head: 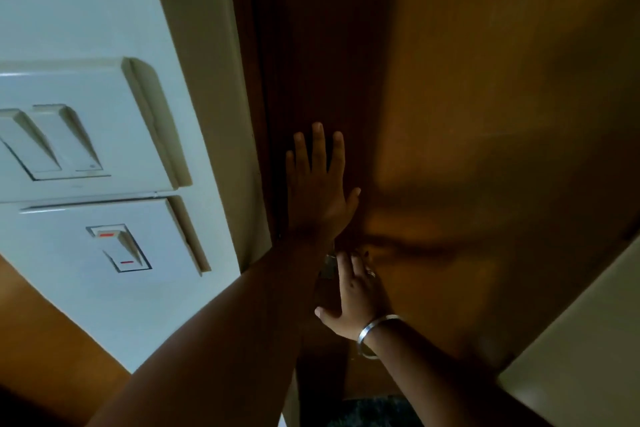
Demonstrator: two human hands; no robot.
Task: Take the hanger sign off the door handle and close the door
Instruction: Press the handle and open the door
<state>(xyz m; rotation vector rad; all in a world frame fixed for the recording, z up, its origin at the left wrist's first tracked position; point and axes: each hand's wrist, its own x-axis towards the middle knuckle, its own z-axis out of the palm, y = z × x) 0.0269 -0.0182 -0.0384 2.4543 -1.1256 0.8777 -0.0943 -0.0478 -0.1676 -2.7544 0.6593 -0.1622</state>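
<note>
Against the wooden door (450, 97), the left hand (317, 191) is pressing flat, fingers (318, 146) spread apart. Just below, the right hand (353, 298) is reaching at the handle (327, 269), fingers loosely apart, clamping nothing visible.

Both hands crowd the door (467, 97) by its frame (249, 114), with switch plates (79, 128) jutting just left; rightward the door face lies bare.

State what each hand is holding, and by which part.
Left hand: holds nothing, lying flat and open against the door. Right hand: fingers spread at the handle area; any grip on the dim handle cannot be told. No hanger sign shows.
</note>
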